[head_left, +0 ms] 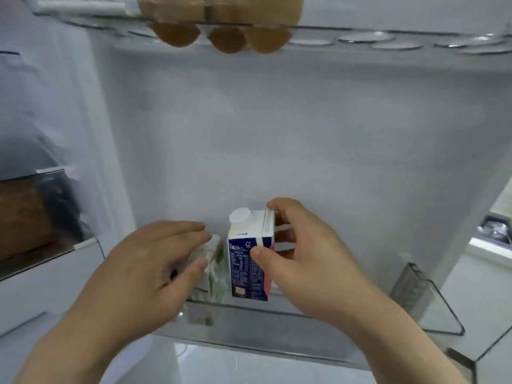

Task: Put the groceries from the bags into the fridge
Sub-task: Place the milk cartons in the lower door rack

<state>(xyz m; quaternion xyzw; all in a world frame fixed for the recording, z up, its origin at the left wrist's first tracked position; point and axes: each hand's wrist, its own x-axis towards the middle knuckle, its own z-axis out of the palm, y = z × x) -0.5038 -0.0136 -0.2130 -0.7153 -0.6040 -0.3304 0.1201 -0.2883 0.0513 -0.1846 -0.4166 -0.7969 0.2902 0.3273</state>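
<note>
A blue and white carton point(250, 259) with a round white cap stands upright in a clear fridge door bin point(440, 309). My right hand point(302, 261) grips it from the right, thumb on its front face and fingers behind it. To its left stands a white and green carton point(214, 270), partly hidden by my left hand point(158, 261), which holds it by the top with thumb and fingers.
Above, a clear egg rack point(360, 37) on the door carries three brown eggs point(221, 37) at its left end. The fridge's inner shelves and a dark drawer point(33, 217) lie to the left. A counter with items point(496, 231) shows at far right.
</note>
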